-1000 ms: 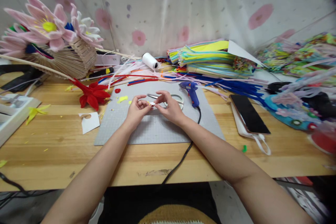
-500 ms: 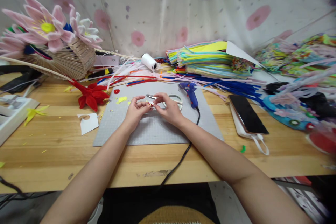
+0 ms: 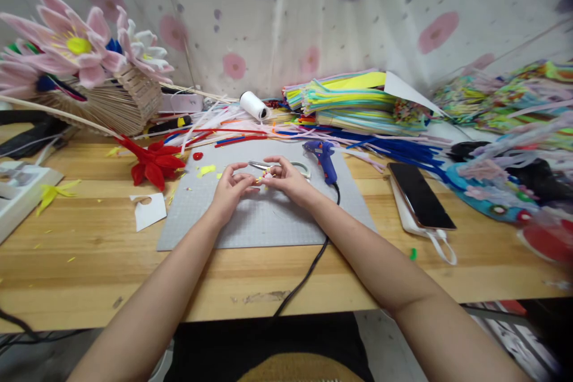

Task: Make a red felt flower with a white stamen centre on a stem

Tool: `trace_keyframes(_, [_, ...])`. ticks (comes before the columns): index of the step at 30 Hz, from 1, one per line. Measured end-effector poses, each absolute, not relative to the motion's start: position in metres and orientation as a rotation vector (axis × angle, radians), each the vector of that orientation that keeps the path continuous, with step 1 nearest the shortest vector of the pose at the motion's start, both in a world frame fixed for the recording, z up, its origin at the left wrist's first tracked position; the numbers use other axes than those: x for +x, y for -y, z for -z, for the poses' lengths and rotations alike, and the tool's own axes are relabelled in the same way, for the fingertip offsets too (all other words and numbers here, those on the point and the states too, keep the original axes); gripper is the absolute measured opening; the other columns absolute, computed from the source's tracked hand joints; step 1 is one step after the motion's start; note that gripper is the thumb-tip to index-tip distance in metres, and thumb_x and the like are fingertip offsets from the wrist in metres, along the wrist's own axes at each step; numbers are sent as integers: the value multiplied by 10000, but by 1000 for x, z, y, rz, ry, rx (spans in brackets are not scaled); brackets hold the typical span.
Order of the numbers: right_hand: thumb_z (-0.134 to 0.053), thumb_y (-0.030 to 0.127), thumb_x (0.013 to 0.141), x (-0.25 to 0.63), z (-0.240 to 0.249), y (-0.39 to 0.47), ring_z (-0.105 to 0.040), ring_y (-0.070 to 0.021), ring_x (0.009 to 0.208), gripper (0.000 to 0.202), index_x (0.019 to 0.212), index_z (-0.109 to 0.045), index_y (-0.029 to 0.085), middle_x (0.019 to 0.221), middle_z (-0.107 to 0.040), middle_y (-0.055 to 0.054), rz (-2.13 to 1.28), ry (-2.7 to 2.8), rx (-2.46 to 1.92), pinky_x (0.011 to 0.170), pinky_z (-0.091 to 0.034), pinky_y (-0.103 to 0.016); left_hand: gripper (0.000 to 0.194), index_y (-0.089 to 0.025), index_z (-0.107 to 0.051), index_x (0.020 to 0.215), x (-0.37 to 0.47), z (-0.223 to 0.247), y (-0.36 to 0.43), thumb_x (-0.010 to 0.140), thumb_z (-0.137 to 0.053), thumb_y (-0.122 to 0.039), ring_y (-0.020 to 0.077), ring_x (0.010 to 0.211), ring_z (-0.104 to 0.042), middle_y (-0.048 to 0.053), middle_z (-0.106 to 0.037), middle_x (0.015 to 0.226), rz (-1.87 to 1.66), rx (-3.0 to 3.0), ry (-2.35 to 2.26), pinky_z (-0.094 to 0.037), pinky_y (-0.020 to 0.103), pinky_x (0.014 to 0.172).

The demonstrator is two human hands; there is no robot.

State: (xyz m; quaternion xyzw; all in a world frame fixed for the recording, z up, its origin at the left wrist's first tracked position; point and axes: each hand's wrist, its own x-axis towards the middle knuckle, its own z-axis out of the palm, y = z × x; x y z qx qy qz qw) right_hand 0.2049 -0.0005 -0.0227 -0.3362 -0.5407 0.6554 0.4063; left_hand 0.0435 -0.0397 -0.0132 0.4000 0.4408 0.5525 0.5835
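Note:
Over the grey cutting mat [image 3: 192, 227], my left hand [image 3: 233, 190] and my right hand [image 3: 289, 182] meet at the fingertips. Pinched in my right fingers is a tiny white piece with yellow and dark red bits [image 3: 267, 173], too small to name. My left thumb and finger are closed at its left side; whether they grip part of it I cannot make out. Just behind my hands lie scissors [image 3: 301, 169] with pale handles, partly covered by my right hand. A blue hot glue gun [image 3: 326, 160] rests on the mat to the right.
A red fuzzy flower [image 3: 154, 166] and cut white card [image 3: 150, 210] lie left of the mat. Behind are a white thread spool [image 3: 253, 105] and bundled pipe cleaners [image 3: 349, 95]. A phone [image 3: 421, 194] lies at right. The glue gun's black cord [image 3: 308, 277] crosses the table's front edge.
The small piece has turned between my fingers and sits slightly further right, showing more white and yellow. My right fingers have curled around it. The view has shifted slightly.

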Motion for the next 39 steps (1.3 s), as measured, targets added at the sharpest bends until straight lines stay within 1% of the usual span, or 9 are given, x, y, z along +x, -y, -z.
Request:
trace_keyframes(3, [-783,259,572,204,22,1,-572,-83,630,562,1039,-473,226,706,-592,79,-1680,1258,-853,652,-452,-237,545,-164,-460,1026,44,13,39,607,-764,-332,159,726,-671,4,-676,707,-1302,874,-1039,-548,304,669])
trace_keyframes(5, [-788,259,561,203,22,1,-571,-82,622,562,1027,-477,219,691,-598,80,-1687,1230,-851,653,-452,-238,591,-169,-453,1032,45,14,38,568,-793,-305,156,722,-671,-1,-679,722,-1292,879,-1055,-542,295,665])
trace_keyframes(8, [-791,260,560,202,23,1,-563,-78,610,553,1017,-482,216,681,-603,80,-1695,1218,-850,648,-447,-236,644,-181,-435,1031,48,15,37,520,-820,-258,134,676,-657,-26,-672,715,-1292,917,-1086,-531,283,663])
trace_keyframes(12, [-790,265,571,202,22,2,-564,-82,615,540,1016,-487,222,676,-604,81,-1708,1215,-847,635,-442,-235,665,-184,-402,1012,48,16,37,504,-826,-259,110,616,-626,-49,-649,665,-1308,927,-1094,-516,264,641])
trace_keyframes(16, [-779,297,592,201,22,2,-566,-90,609,511,1008,-492,222,700,-625,67,-1702,1221,-851,595,-434,-233,677,-185,-384,1001,48,15,36,490,-824,-244,101,576,-605,-56,-635,636,-1321,911,-1096,-504,251,609])
trace_keyframes(20, [-784,313,574,200,23,1,-563,-87,601,517,988,-488,222,713,-626,68,-1650,1183,-871,581,-436,-231,667,-184,-377,999,49,15,36,496,-814,-219,108,573,-610,-61,-632,633,-1301,904,-1104,-511,268,615])
trace_keyframes(26, [-773,316,583,199,21,3,-564,-82,617,509,983,-471,227,713,-609,74,-1567,1216,-868,626,-452,-236,637,-184,-373,993,49,15,36,512,-791,-180,122,590,-626,-60,-631,637,-1286,866,-1109,-520,278,605])
trace_keyframes(31, [-765,314,588,198,21,4,-564,-84,643,496,980,-474,226,721,-606,69,-1539,1251,-851,655,-450,-239,614,-180,-395,992,51,14,37,537,-802,-243,131,648,-648,-30,-655,701,-1296,877,-1088,-527,264,599])
trace_keyframes(39, [-755,337,590,196,25,3,-565,-92,649,510,996,-464,230,742,-586,59,-1515,1279,-837,651,-451,-250,647,-184,-398,993,53,14,36,498,-814,-213,95,560,-603,-60,-634,628,-1291,873,-1094,-505,229,575])
